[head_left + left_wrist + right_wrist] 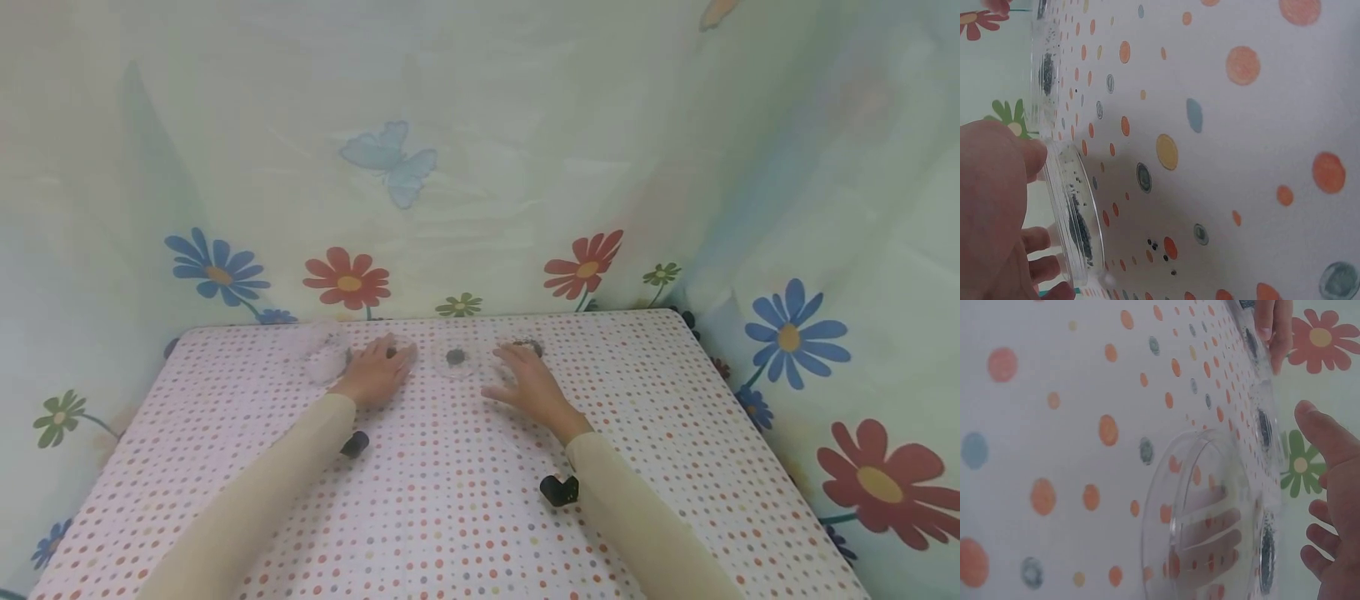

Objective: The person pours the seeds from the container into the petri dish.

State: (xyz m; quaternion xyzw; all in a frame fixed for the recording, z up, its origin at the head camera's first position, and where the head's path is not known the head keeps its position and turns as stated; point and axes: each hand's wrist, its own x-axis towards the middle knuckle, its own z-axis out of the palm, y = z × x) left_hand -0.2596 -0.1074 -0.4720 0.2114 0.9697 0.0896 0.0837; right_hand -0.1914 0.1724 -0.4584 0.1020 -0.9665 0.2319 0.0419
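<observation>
My left hand (375, 371) grips a clear petri dish (1075, 215) of dark grains, its thumb on the near rim and the other fingers round the far side. A second petri dish (455, 358) with a dark heap in it lies between the hands. Above a third dish (1267, 550), also holding dark grains, my right hand (531, 387) hovers with fingers spread and nothing in them. A clear round lid (1204, 512) lies near the right hand in the right wrist view, the hand's image showing on its surface.
Clear round pieces (326, 358) lie at the back left, beside the left hand. Several loose dark grains (1160, 250) dot the spotted tablecloth (442, 500). A flowered curtain (480, 167) hangs behind the table's back edge and along its sides.
</observation>
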